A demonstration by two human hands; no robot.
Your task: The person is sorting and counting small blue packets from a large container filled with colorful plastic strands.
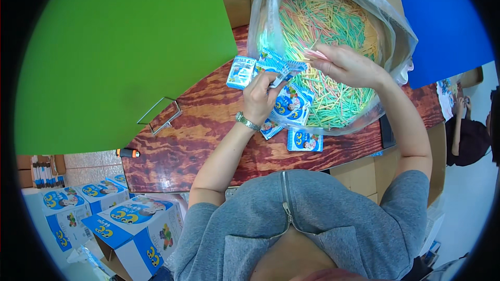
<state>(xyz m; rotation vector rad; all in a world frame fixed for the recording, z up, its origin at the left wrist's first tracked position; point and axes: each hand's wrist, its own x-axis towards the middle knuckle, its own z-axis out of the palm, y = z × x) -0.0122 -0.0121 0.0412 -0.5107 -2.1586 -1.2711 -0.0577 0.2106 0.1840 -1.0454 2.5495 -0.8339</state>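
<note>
My left hand (259, 95), with a metal watch on its wrist, grips a small blue-and-white packet (282, 76) whose end points toward the right. Just across from it, my right hand (345, 66) has its fingers pinched together around what look like thin pink sticks (315, 54). Below both hands, a large clear plastic bag (268, 18) is full of thin pastel sticks (333, 105) in green, yellow and pink. More packets lie around the left hand: one (241, 72) at its left, one (292, 103) against the bag and one (305, 140) nearer me.
The reddish wood-grain table (203, 119) carries a bent wire stand (165, 117) and an orange-and-black tool (128, 153). A green panel (125, 57) rises at left, a blue panel (442, 21) at right. Printed cartons (130, 218) stand lower left. Another person (469, 140) is at far right.
</note>
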